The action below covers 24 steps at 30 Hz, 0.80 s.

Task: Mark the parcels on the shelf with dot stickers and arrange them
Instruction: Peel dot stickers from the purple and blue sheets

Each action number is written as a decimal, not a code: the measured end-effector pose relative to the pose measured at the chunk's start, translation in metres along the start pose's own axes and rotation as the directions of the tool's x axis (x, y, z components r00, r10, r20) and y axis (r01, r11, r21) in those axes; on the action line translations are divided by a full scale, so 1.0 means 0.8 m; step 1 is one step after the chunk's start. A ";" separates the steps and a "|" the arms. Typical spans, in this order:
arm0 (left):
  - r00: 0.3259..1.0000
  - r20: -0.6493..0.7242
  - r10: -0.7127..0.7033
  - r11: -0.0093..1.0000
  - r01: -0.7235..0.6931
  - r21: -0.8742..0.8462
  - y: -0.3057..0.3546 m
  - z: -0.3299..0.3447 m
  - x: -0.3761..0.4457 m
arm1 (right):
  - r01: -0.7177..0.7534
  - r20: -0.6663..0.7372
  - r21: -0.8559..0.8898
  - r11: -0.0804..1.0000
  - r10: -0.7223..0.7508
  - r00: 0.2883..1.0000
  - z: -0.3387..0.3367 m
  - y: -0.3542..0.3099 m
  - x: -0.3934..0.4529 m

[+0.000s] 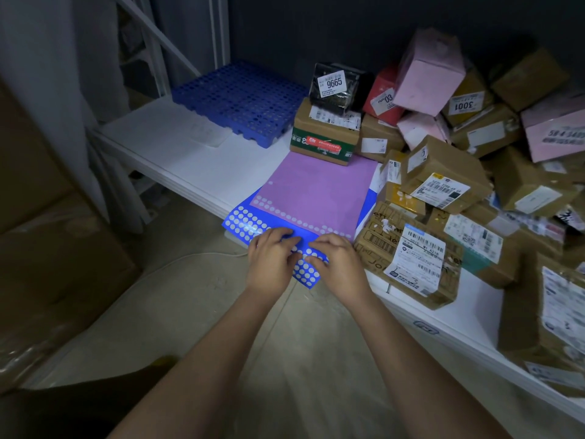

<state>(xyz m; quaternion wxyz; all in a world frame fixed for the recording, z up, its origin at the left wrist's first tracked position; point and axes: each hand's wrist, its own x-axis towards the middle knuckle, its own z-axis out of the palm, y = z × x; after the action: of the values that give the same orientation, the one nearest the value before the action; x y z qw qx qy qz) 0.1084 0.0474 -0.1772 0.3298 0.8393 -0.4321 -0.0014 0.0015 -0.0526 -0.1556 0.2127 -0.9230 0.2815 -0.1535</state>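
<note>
Left hand (271, 259) and right hand (337, 263) side by side, fingers curled down.

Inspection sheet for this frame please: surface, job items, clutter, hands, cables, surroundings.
Surface: white shelf, left part bare, right part piled.
Job's things: blue sticker sheet overhangs the shelf edge; purple sheet lies on top of it; parcels heaped at right, several with labels.
Clutter: blue perforated pallet at the back left.
Grippers: left hand and right hand both rest on the blue sheet, fingers curled at the dots; whether a sticker is pinched cannot be told.
Cables: white cord on the floor below.
Surroundings: dim; wrapped cartons at left.
</note>
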 end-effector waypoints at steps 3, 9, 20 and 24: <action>0.998 0.012 0.060 0.997 -0.061 0.050 -0.004 -0.002 0.007 | 0.023 -0.021 -0.018 1.000 -0.023 1.000 0.004 0.002 -0.001; 0.996 0.018 0.082 0.995 -0.083 0.050 -0.010 -0.004 0.012 | 0.032 -0.089 -0.027 0.999 -0.034 0.995 0.007 -0.002 0.000; 0.990 0.005 0.142 0.989 -0.143 0.047 -0.015 -0.010 0.014 | 0.073 -0.146 -0.132 0.989 -0.092 0.985 0.007 -0.008 0.005; 0.990 0.007 0.141 0.989 -0.141 0.043 -0.014 -0.010 0.014 | 0.058 -0.162 -0.148 0.987 -0.082 0.983 0.009 -0.011 0.005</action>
<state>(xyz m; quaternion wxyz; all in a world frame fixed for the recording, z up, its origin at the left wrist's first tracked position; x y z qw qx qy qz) 0.1262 0.0484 -0.1739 0.3099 0.8137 -0.4910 0.0299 0.0112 -0.0464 -0.1568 0.1164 -0.9290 0.2759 -0.2173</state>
